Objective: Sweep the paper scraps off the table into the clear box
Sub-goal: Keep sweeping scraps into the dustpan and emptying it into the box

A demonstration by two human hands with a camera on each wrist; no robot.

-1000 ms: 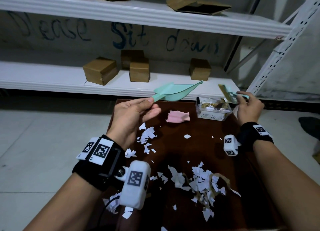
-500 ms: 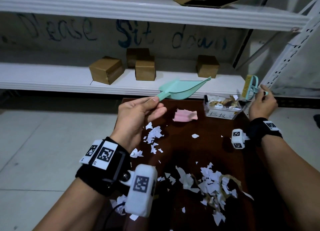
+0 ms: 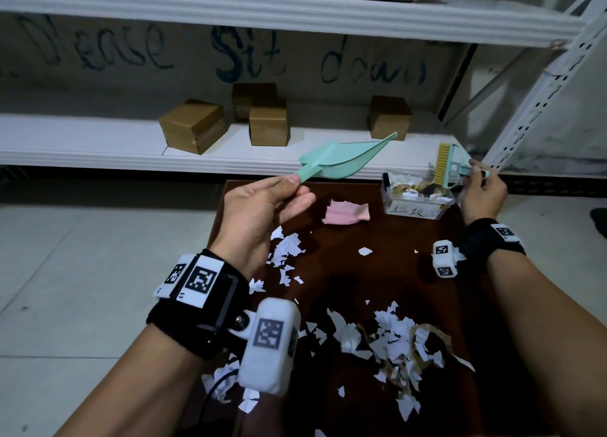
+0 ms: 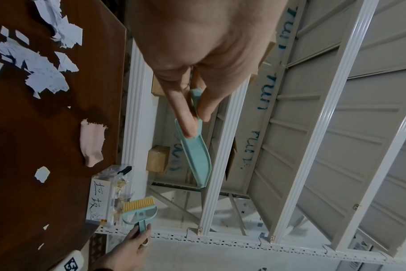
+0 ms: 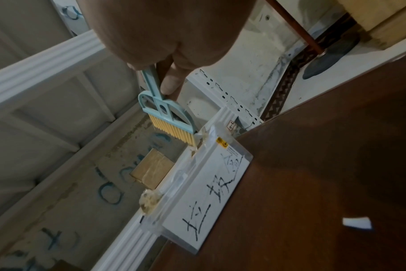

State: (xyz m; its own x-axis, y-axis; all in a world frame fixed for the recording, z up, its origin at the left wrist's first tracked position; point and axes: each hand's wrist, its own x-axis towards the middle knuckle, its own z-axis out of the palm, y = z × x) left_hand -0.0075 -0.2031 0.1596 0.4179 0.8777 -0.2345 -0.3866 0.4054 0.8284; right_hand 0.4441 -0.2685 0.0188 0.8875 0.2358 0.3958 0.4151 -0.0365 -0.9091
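While the left hand (image 3: 259,210) pinches the handle of a mint-green dustpan (image 3: 341,162) between thumb and forefinger, its grip closed on the handle alone, the pan is raised in the air above the far edge of the tabletop (image 3: 387,272), its scoop pointing away toward the shelf (image 3: 98,141). The right hand (image 3: 483,197) has its grip curled round the handle of a small brush (image 3: 448,169) with yellow bristles; the bristle end hangs over the far right corner, just above the open top of the clear box (image 3: 417,203). That box stands at the far right corner of the tabletop, with a white handwritten label on its near wall and brownish and white scraps inside. White paper scraps (image 3: 391,341) lie heaped toward the near edge, mixed with a strip of brown paper, and a second scatter (image 3: 285,249) lies along the left edge below the left hand. A lone scrap sits mid-tabletop. A pink cloth (image 3: 346,211) lies near the far edge, between the two hands. Cardboard boxes (image 3: 193,129) stand on the shelf behind.
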